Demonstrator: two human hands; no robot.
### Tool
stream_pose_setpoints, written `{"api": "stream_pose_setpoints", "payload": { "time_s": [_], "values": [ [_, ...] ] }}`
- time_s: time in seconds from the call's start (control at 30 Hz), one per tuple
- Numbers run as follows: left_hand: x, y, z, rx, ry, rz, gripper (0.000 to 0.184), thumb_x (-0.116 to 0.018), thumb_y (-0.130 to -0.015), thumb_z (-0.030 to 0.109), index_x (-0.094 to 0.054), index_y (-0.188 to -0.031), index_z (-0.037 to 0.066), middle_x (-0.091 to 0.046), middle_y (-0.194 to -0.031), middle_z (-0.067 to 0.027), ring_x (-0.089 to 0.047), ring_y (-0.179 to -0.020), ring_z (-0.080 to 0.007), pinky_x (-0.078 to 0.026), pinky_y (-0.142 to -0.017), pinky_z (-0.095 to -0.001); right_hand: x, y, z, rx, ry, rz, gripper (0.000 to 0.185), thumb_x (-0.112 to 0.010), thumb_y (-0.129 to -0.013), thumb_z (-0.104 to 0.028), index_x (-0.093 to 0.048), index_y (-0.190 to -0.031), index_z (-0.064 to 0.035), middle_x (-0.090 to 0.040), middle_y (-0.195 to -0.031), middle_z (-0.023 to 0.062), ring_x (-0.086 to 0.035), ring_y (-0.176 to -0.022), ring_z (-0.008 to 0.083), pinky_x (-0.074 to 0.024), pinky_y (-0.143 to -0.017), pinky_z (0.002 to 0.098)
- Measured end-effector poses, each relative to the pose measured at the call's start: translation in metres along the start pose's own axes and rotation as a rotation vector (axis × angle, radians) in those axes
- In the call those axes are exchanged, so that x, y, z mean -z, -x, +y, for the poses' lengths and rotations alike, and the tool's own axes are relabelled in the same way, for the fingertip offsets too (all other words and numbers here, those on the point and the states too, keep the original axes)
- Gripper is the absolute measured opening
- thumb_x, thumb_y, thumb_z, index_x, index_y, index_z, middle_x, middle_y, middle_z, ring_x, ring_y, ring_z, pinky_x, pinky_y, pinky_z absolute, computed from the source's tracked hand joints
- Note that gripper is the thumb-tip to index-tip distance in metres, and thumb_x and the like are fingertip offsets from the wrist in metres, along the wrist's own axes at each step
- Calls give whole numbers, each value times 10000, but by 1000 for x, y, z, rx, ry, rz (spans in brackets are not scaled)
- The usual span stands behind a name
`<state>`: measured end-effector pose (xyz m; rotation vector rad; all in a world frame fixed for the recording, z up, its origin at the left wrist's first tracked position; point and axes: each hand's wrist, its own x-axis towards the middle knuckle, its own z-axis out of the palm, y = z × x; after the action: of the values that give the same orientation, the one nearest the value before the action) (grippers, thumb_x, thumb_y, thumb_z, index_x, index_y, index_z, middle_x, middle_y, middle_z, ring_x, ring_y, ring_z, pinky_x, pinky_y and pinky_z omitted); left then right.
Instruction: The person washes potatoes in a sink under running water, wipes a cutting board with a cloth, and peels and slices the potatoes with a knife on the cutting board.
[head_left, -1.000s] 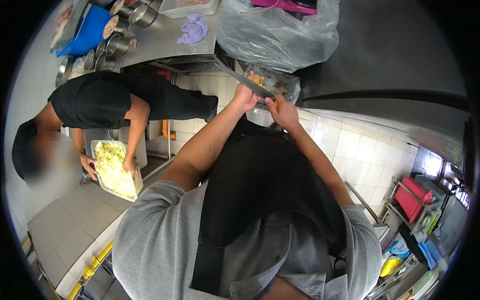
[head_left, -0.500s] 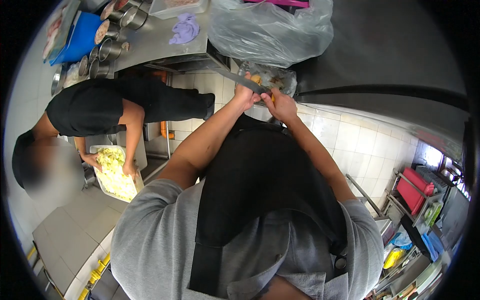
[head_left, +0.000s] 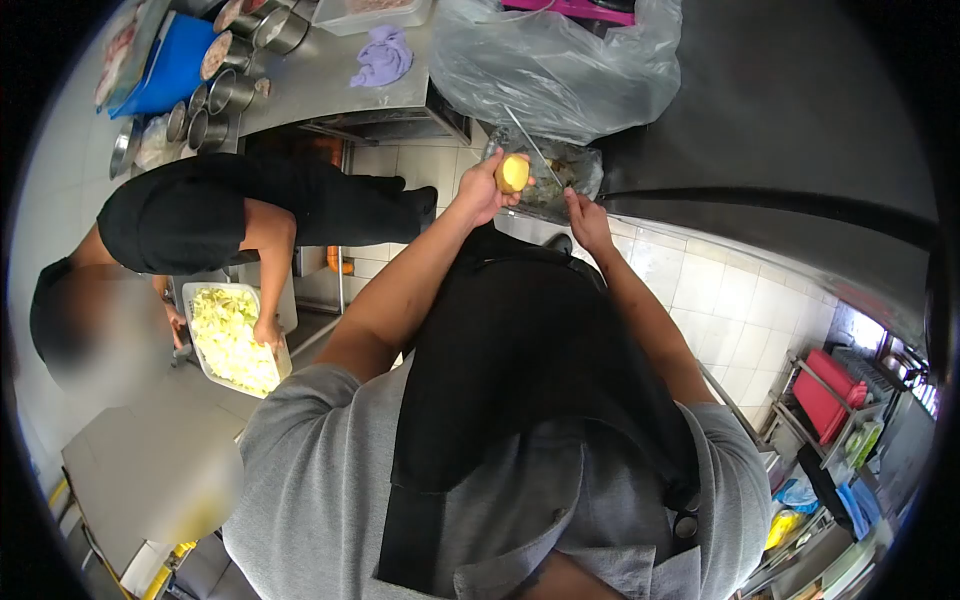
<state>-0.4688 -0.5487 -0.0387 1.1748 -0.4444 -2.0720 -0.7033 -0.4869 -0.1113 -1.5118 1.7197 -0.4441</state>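
In my left hand [head_left: 482, 190] is a brown-skinned piece of produce [head_left: 513, 174], its yellow cut face turned up toward the camera. My right hand [head_left: 588, 218], closed round the handle, holds a knife [head_left: 534, 146] whose thin blade points up and left, apart from the piece. Both hands are over the near side of a bin lined with a clear bag [head_left: 576, 172], where scraps lie. The knife's handle is mostly hidden by my fingers.
At left a co-worker in black holds a white tub [head_left: 282, 362] of chopped pale-green vegetable. A steel counter [head_left: 310, 88] carries metal pots and a purple cloth [head_left: 382, 57]. A large plastic bag [head_left: 560, 75] stands beyond the bin; a dark surface [head_left: 780, 110] lies right.
My hands have moved apart. The knife has come off the piece and swung more upright, and the yellow cut face now shows. The co-worker's hand has shifted at the tub.
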Motion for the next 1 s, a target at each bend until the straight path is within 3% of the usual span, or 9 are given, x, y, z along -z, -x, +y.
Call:
{"api": "stream_pose_setpoints", "payload": {
  "time_s": [0.1,0.17,0.3,0.5,0.57,0.67,0.9,1.0],
  "values": [
    [1,2,11,40,129,-9,576,-416,-1045,592,-662,-1064,71,-660,-832,-89,-537,-561,-173,-437,-507,-304,1,6,-11,6,-68,60,679,-373,-1056,-570,-654,-915,32,-653,-823,302,-638,-870,512,-482,-771,541],
    [15,-8,8,48,147,-14,543,-459,-1035,581,-657,-1027,74,-657,-837,-92,-548,-589,-184,-430,-520,-306,7,10,-22,-38,-113,-19,716,-354,-1049,-598,-655,-942,43,-665,-928,335,-634,-985,523,-491,-845,542],
    [20,-14,12,74,221,3,481,-555,-1005,558,-603,-956,82,-640,-844,-100,-553,-605,-203,-410,-511,-310,3,8,-10,-58,-87,-109,708,-358,-1053,-593,-664,-974,41,-672,-929,320,-636,-982,516,-490,-841,537],
    [14,-21,9,25,216,143,486,-503,-1029,554,-562,-1030,72,-639,-863,-113,-533,-558,-205,-388,-469,-303,12,20,-43,-76,-269,-44,662,-406,-1050,-571,-659,-964,34,-669,-898,323,-646,-952,510,-494,-821,546],
    [7,-26,8,3,167,169,476,-477,-1044,540,-563,-1019,72,-634,-855,-107,-534,-558,-202,-386,-460,-307,13,20,-55,68,-72,-24,639,-430,-1037,-582,-624,-918,15,-670,-856,314,-657,-897,510,-495,-784,567],
    [3,-39,4,-40,77,223,456,-436,-1067,514,-555,-984,82,-600,-797,-84,-530,-536,-198,-376,-424,-316,15,16,-79,55,56,-38,608,-444,-1024,-594,-584,-928,-11,-677,-833,299,-665,-857,504,-498,-756,582],
    [-10,-48,-12,-74,-73,251,430,-425,-1078,477,-524,-945,81,-546,-724,-71,-499,-475,-195,-335,-366,-304,19,10,-79,85,114,-3,604,-424,-1022,-608,-566,-1017,-21,-690,-849,294,-664,-877,506,-509,-772,582],
    [-8,-41,-6,3,30,214,382,-450,-1069,416,-543,-976,58,-538,-754,-84,-471,-500,-193,-322,-392,-312,8,-2,-51,71,146,6,622,-414,-1023,-614,-584,-1015,-16,-693,-855,292,-663,-884,511,-507,-782,584]
  ]
}}
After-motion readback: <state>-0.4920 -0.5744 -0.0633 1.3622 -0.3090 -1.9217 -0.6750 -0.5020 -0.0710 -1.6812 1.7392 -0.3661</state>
